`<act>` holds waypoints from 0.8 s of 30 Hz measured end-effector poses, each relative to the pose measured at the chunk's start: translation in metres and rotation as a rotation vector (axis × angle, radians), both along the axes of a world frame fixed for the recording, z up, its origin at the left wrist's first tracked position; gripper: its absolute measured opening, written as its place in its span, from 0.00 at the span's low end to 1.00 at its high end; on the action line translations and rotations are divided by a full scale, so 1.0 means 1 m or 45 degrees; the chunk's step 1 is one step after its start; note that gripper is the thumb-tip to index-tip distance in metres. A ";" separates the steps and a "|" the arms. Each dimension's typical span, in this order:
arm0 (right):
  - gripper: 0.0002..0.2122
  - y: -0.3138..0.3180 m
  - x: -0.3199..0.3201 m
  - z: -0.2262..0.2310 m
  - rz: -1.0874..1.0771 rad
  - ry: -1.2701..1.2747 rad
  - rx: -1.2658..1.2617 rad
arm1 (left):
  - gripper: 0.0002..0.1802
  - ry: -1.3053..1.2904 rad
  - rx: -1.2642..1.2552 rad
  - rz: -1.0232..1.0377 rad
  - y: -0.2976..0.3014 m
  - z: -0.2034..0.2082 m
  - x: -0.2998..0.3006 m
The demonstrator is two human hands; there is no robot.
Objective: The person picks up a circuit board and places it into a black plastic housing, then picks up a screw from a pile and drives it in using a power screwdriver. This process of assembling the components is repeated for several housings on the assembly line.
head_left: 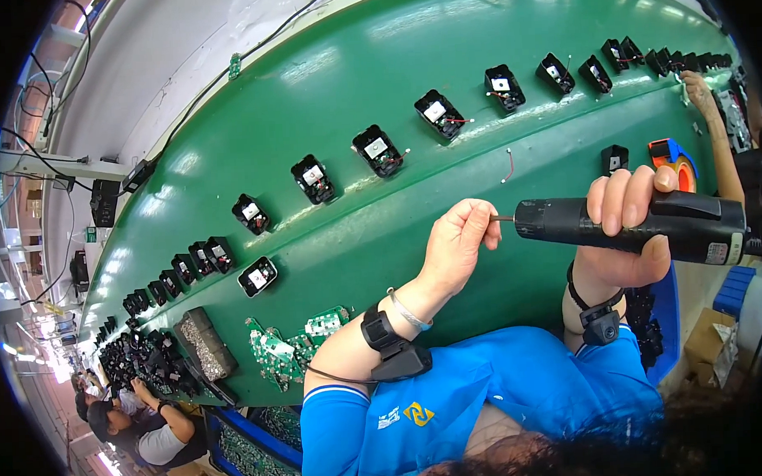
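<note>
Above the green conveyor belt [442, 60], I see my right hand [628, 221] wrapped tight around a black electric screwdriver [632, 225], held level with its bit [502, 219] pointing to my left. My left hand [457, 244] is raised beside it, fingers curled in narrow, with thumb and fingertips pinching the end of that bit; whether a screw sits between them I cannot tell. Both wrists carry black strapped bands, and the left also wears a thin silver bracelet [409, 312]. Beyond the hands, a long row of open black housings [378, 150] runs along the belt, each showing a white patch and short red wires. One more housing [614, 158] lies alone near an orange roll of tape [676, 165]. At the belt's near edge to my left sit green circuit boards [276, 351] beside a grey block [204, 341]. Another person's hand [699, 93] reaches onto the belt at far right, and a second worker sits at lower left.
</note>
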State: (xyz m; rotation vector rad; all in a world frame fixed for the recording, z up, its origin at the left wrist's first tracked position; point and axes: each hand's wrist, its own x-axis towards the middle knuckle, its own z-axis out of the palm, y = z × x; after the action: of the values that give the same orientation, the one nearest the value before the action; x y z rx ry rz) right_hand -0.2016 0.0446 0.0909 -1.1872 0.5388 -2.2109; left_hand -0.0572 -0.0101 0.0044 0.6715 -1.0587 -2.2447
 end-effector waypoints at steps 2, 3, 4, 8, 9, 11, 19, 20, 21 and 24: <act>0.22 -0.004 -0.006 -0.001 -0.066 0.024 -0.013 | 0.13 0.065 0.183 -0.010 -0.005 0.000 -0.011; 0.22 -0.006 -0.010 -0.001 -0.069 0.024 -0.009 | 0.13 0.064 0.187 -0.012 -0.008 0.002 -0.017; 0.22 -0.008 -0.014 -0.001 -0.092 0.047 -0.017 | 0.13 0.091 0.292 -0.022 -0.012 0.004 -0.022; 0.21 -0.021 -0.029 -0.003 -0.130 0.066 -0.038 | 0.13 0.061 0.381 -0.019 -0.028 0.007 -0.040; 0.21 -0.024 -0.034 -0.003 -0.114 0.071 -0.043 | 0.13 0.060 0.384 -0.021 -0.032 0.007 -0.044; 0.20 -0.032 -0.034 0.002 -0.167 -0.006 -0.026 | 0.16 0.102 0.342 -0.048 -0.040 0.008 -0.052; 0.19 -0.057 -0.069 -0.005 -0.208 -0.055 -0.084 | 0.15 -0.198 -0.401 0.114 -0.084 0.004 -0.059; 0.19 -0.061 -0.076 -0.006 -0.207 -0.006 -0.111 | 0.14 -0.344 -0.846 0.215 -0.094 0.003 -0.063; 0.18 -0.070 -0.082 -0.015 -0.190 0.046 -0.107 | 0.17 -0.629 -1.540 0.282 -0.109 0.012 -0.061; 0.16 -0.094 -0.090 -0.026 -0.318 0.091 -0.071 | 0.34 -0.768 -2.053 0.219 -0.132 0.013 -0.079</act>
State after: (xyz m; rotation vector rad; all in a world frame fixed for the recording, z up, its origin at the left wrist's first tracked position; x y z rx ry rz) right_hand -0.2918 -0.0490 0.0650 -1.2925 0.6916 -2.4124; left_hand -0.1362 -0.1423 0.0177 0.5660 -2.3834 -0.4615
